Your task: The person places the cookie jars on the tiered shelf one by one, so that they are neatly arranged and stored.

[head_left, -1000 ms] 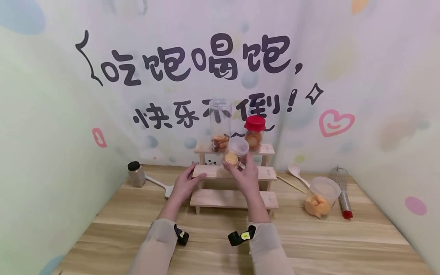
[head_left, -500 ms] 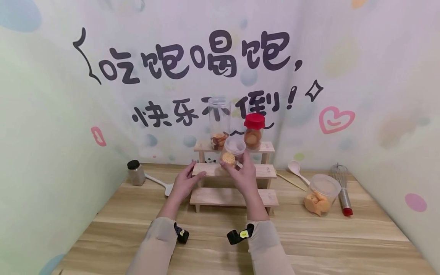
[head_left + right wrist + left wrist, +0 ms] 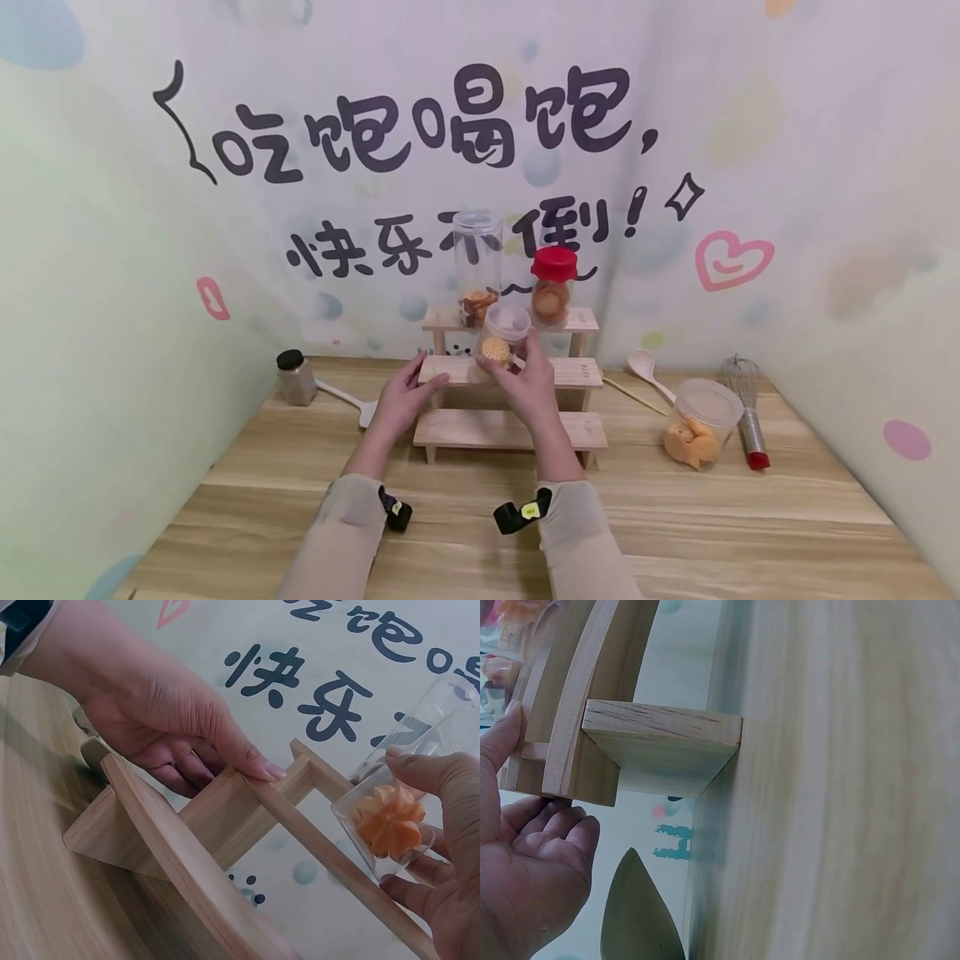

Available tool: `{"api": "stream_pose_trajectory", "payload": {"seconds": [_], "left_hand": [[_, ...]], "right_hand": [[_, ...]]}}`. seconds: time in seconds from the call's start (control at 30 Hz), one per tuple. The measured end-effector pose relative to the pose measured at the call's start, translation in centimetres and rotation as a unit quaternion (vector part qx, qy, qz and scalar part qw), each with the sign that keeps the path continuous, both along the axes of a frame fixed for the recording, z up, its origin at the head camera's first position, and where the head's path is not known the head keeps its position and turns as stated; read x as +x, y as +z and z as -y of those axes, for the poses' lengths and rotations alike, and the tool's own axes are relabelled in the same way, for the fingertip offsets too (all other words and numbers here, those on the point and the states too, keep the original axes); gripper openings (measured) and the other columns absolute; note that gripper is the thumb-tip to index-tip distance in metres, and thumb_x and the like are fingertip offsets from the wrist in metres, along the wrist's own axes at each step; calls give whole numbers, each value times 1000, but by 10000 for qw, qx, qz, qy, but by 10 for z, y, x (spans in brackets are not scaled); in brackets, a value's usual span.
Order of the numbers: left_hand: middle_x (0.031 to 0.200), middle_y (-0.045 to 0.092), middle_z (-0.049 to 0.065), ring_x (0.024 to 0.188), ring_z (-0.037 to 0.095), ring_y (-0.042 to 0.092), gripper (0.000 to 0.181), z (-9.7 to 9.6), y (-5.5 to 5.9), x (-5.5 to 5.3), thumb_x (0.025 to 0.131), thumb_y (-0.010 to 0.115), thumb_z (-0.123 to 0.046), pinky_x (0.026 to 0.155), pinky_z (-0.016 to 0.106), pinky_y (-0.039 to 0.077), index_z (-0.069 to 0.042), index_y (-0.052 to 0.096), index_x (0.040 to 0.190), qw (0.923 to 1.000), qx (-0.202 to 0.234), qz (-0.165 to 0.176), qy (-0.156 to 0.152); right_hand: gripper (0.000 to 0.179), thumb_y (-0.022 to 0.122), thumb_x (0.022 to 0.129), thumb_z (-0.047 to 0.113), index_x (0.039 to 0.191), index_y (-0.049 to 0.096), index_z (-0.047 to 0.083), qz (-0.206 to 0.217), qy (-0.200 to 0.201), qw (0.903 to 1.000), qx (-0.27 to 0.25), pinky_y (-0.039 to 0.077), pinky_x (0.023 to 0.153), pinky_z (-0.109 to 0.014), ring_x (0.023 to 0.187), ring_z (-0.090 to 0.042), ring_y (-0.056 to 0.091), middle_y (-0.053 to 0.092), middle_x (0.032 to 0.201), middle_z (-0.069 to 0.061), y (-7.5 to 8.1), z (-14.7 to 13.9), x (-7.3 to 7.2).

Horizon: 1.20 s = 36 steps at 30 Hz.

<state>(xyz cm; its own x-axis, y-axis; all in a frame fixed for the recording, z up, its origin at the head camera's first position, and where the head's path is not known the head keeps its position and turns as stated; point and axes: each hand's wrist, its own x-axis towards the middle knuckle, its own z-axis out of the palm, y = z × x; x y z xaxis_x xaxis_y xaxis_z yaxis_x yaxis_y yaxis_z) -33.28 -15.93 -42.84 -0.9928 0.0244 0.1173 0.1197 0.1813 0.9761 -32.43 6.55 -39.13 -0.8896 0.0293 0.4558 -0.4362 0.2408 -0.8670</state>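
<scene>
Head view: behind the right hand stand a tall jar and a red-lidded jar. Its thumb and fingers hold a small clear jar over the wooden stand; left of that grip, the left hand pinches the stand's edge.

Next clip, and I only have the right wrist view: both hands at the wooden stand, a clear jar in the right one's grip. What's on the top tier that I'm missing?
Observer: A red-lidded jar, behind the held jar and to its right.
Operator: And on the table, right of the wooden stand?
Observer: A clear tub with orange pieces inside.
Operator: Anything lying by it?
Observer: A metal whisk, red-tipped at its near end.
</scene>
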Motion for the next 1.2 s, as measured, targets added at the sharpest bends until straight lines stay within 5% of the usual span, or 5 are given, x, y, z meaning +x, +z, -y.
{"api": "stream_pose_trajectory", "payload": {"seconds": [0.6,0.77,1.2], "left_hand": [[163,28,12,146,26,34,92,0,0,-2,89,76,-44,115,38,36,-14,27,160,10000,44,26,-37],[162,31,12,144,27,38,92,-1,0,-2,87,77,-47,114,38,38,-14,29,160,10000,-50,19,42],[161,33,12,144,27,38,92,-2,-2,1,86,78,-49,114,39,38,-15,33,159,9999,-40,-25,89]], "right_hand": [[61,81,86,39,136,50,24,109,126,9996,243,51,103,-41,128,-20,53,59,131,0,-1,6,-2],[59,80,88,37,138,53,22,88,55,9986,517,54,96,-41,118,-21,59,61,133,-3,-2,9,-1],[83,79,87,44,155,40,16,359,9,9977,576,46,108,-42,134,-24,52,51,150,-7,7,4,3]]}}
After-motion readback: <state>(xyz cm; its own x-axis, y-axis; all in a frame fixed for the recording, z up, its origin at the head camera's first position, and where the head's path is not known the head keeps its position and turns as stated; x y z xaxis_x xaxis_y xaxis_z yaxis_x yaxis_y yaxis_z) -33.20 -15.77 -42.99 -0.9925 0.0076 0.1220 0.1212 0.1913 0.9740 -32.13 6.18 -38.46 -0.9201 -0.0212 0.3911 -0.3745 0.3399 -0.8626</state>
